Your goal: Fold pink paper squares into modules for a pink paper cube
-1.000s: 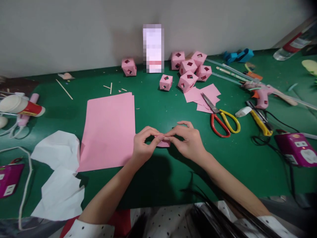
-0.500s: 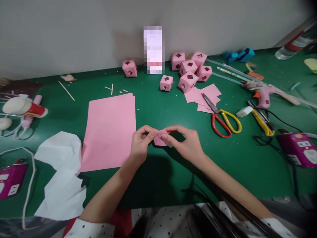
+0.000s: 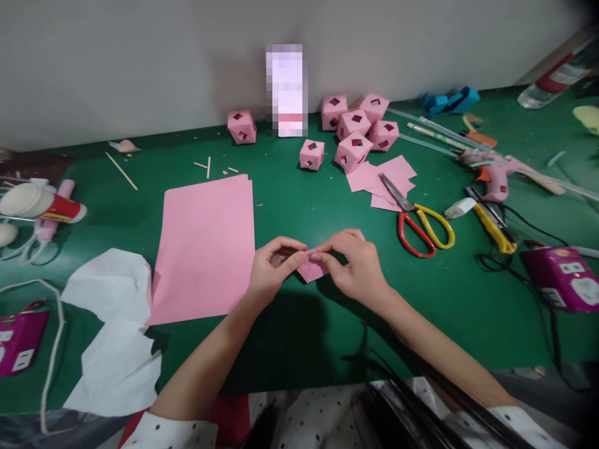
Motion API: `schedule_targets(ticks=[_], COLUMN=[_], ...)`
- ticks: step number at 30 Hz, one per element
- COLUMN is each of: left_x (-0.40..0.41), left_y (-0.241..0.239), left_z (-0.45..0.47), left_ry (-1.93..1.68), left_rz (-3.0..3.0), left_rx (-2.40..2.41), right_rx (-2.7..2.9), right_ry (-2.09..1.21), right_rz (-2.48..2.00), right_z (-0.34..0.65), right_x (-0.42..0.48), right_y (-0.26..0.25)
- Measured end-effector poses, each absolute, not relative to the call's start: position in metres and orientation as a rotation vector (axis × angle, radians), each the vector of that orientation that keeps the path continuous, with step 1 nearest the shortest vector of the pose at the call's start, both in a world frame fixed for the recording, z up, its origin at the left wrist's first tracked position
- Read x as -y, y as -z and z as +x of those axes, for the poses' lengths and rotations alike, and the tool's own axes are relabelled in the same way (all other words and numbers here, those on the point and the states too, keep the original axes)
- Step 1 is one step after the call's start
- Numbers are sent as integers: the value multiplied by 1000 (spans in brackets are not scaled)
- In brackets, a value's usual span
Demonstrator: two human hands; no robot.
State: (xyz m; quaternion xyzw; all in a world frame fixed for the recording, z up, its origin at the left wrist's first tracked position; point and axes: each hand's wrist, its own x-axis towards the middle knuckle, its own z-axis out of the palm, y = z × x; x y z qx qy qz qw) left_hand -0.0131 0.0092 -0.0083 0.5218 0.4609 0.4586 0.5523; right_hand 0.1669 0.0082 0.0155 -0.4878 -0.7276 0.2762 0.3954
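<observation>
A small piece of folded pink paper (image 3: 311, 270) is pinched between both hands above the green table, its lower corner pointing toward me. My left hand (image 3: 275, 269) grips its upper left edge between thumb and fingers. On the opposite side my right hand (image 3: 356, 265) is closed on its upper right edge, thumb tip close to the left thumb. The fingers cover the paper's top part, so its folds there are hidden. Left of my hands lies a stack of large pink sheets (image 3: 206, 246). Scissors (image 3: 415, 218) with red and yellow handles rest to the right, partly over small pink paper pieces (image 3: 365, 179).
Several pink paper polyhedra with diamond holes (image 3: 354, 151) stand near the wall beside a propped, blurred phone (image 3: 287, 90). A pink glue gun (image 3: 496, 178), a yellow cutter (image 3: 496, 227) and a purple power socket (image 3: 559, 277) lie right. Crumpled white paper (image 3: 112, 349) and a paper cup (image 3: 42, 202) are left.
The folded paper has been turned so a corner now points down toward me. Both hands shifted slightly and the thumbs came closer together. The whole view moved a little.
</observation>
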Motion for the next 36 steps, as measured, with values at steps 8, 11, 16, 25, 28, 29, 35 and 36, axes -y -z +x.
schedule_targets(ticks=[8,11,16,25,28,29,35,36], left_x=[-9,-9,-10,-8,-7,-7,-6,-5], left_y=[6,7,10,1,0,0,-2,-2], left_z=[-14,-15,-17,-16,-16,-16,-19,-19], left_ry=[-1199,-1258,-1221,-1071,-1174,-1213,-1383,-1393], left_rz=[1220,1191,1213,1503,1533,1516,1449,1450], left_rx=[-1171,-1186,-1165,-1141,-1111,-1092,-1028,-1018], right_rx=[1613,1629,1746,2029,2016,1990,1842,1827], right_ry=[-1014,-1093,-962,-525,-525,-566,-840,-838], right_rz=[-1315,-1301,-1286,-1201,-1154,-1139,-1028,-1003], right_z=[157,157,160,168,168,168,168,168], right_x=[-3,-3,-6,-5,-6,-6,-7,-7], right_y=[-23,-24,-22,-15,-14,-15,-21,-20])
